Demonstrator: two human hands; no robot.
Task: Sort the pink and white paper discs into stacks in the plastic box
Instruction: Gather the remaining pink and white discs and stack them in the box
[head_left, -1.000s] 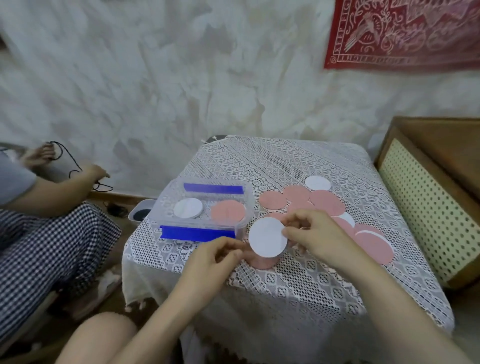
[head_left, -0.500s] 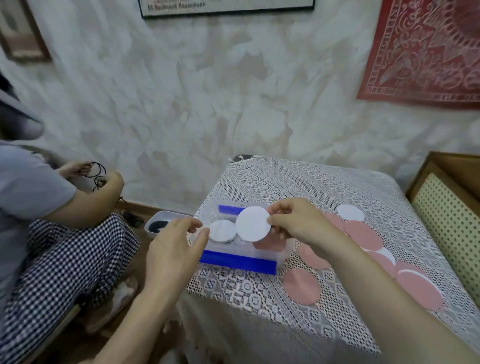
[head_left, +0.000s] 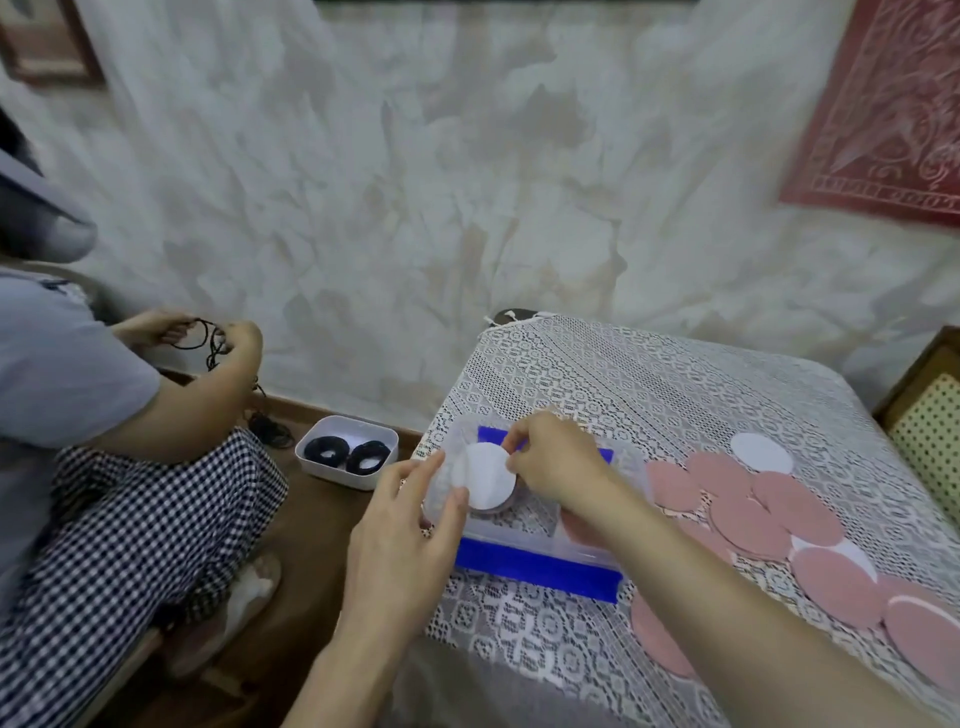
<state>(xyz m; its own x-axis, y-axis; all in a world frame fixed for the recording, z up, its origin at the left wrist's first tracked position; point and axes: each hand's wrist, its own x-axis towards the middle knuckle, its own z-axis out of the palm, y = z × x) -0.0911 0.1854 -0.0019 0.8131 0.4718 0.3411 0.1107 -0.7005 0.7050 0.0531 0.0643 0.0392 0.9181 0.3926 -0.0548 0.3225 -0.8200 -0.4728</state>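
Note:
A clear plastic box (head_left: 540, 543) with blue strips sits near the left front corner of the lace-covered table (head_left: 649, 384). My right hand (head_left: 558, 465) pinches a white disc (head_left: 488, 480) and holds it low over the box's left side, above the white stack. A pink stack (head_left: 579, 527) in the box's right side is partly hidden by my right wrist. My left hand (head_left: 402, 530) rests with relaxed fingers against the box's left end. Several loose pink discs (head_left: 779, 514) and a white disc (head_left: 761, 452) lie on the table to the right.
A seated person (head_left: 78, 415) in checked trousers handles black cords at the left. A white tray (head_left: 345, 457) with black rings stands on the floor beside the table. A wooden cane-panel piece (head_left: 930, 415) stands at the right edge. The wall is close behind.
My right hand carried the white disc from the table's front to the left and down over the box's left side. My left hand moved to the box's left end. The view swung left.

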